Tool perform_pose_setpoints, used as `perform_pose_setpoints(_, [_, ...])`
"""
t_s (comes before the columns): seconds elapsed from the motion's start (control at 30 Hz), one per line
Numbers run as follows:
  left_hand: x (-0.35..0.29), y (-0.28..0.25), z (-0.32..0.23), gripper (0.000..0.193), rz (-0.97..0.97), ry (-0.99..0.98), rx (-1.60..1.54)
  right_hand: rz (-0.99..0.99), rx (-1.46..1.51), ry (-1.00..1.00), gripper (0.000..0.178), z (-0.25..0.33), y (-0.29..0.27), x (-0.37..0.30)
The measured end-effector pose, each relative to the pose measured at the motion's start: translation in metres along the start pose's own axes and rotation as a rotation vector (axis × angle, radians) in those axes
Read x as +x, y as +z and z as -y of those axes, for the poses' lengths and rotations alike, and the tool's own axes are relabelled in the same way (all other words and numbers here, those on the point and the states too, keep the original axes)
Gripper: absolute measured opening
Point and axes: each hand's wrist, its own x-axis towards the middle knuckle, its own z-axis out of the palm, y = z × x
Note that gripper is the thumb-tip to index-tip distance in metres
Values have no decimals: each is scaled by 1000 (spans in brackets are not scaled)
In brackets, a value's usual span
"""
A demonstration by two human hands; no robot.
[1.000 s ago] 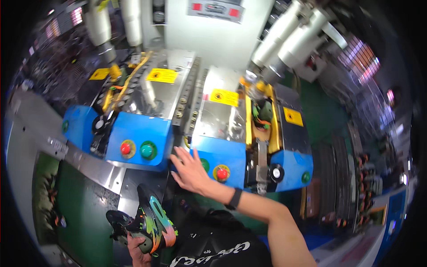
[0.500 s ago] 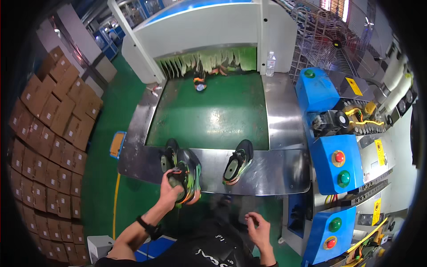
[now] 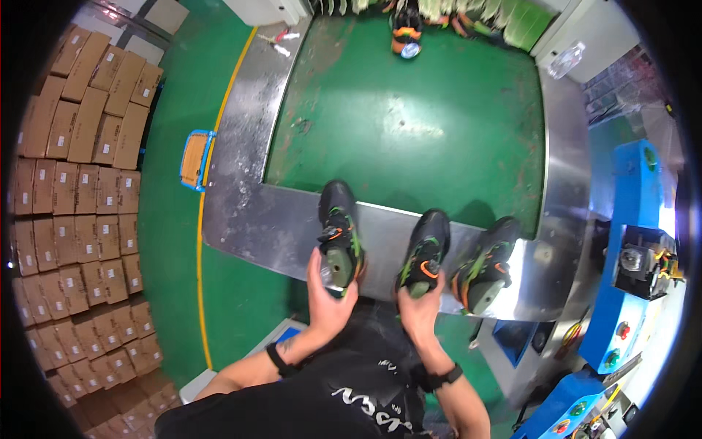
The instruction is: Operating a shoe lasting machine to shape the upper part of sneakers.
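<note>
Three dark sneakers with green and orange trim stand on the metal ledge in front of me, toes pointing away. A grey-green block fills each opening. My left hand [image 3: 330, 304] is closed around the heel of the left sneaker [image 3: 338, 223]. Around the heel of the middle sneaker [image 3: 431, 238], my right hand [image 3: 420, 311] is closed as well. The right sneaker [image 3: 487, 265] stands close beside the middle one, untouched by either hand.
Beyond the metal ledge [image 3: 245, 212] lies a green conveyor belt [image 3: 409, 139]. Another sneaker [image 3: 406, 31] sits at the far end by hanging strips. A clear bottle [image 3: 567, 60] stands far right, above blue control boxes [image 3: 635, 186]. Stacked cartons [image 3: 77, 190] line the left.
My left hand held a sneaker at the left, and my right hand was empty near my body. Now each hand grips a sneaker's heel. The view has tilted down and turned.
</note>
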Motion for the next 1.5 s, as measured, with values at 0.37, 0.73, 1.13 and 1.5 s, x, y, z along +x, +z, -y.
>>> perform_pose_setpoints(0.37, [148, -8, 19, 60, 440, -424, -451, -45, 766, 232, 62, 61, -48, 22])
perform_pose_setpoints(0.73, [49, 42, -186, 88, 1674, 128, -503, -908, 733, -121, 80, 60, -86, -256])
perform_pose_setpoints(1.13, [-249, -105, -172, 86, 2857, -160, 618, -2535, 980, 670, 73, 116, 258, -516])
perform_pose_setpoints(1.5, [-443, -164, -54, 64, 2851, 1725, 311, -2771, 374, 1437, 63, 58, 271, -554])
